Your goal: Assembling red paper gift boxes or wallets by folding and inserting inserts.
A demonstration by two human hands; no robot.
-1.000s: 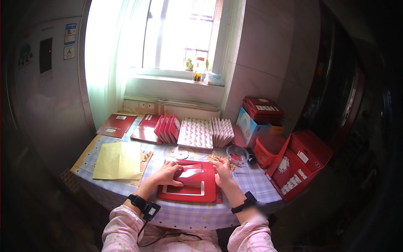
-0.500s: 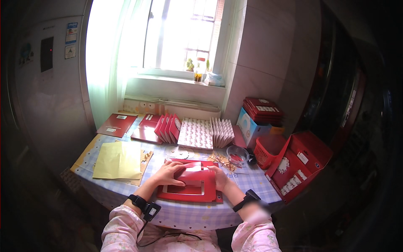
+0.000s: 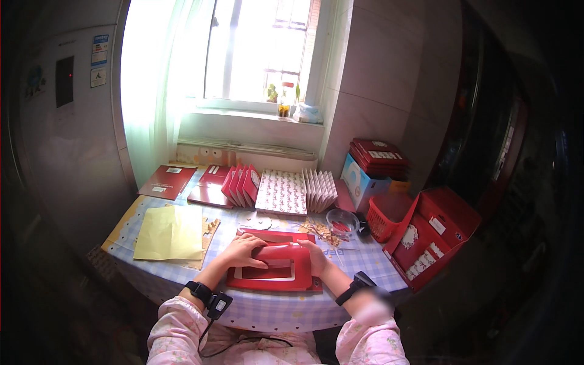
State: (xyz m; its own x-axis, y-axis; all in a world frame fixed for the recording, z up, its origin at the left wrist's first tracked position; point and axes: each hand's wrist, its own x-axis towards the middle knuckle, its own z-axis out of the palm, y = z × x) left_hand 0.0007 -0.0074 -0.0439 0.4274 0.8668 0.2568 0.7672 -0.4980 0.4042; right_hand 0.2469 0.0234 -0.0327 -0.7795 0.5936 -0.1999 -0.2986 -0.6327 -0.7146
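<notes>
A red cardboard piece (image 3: pixel 281 252) with a white-edged rectangular window lies near the front edge of the table, its upper part bent over in a glossy curve. Over its left side rests my left hand (image 3: pixel 245 250), fingers curled on the card and thumb stretched toward the window. My right hand (image 3: pixel 312 255) grips the upper right edge, thumb on top and the other fingers hidden. Beneath lies another red card sheet (image 3: pixel 267 234), which shows beyond the far edge and at the right corner.
Left stands a yellow sheet (image 3: pixel 169 234) on cardboard. Behind are red folders (image 3: pixel 167 181), pleated red cards (image 3: pixel 242 184) and a patterned white panel (image 3: pixel 281 191). Right are paper scraps (image 3: pixel 322 230), a clear bowl (image 3: pixel 342 220), a red basket (image 3: pixel 382 220) and an open red box (image 3: pixel 435 237).
The upper part of the red cardboard has bent down toward me and its shine has shifted. Both hands stay on it in nearly the same places. The view has shifted slightly.
</notes>
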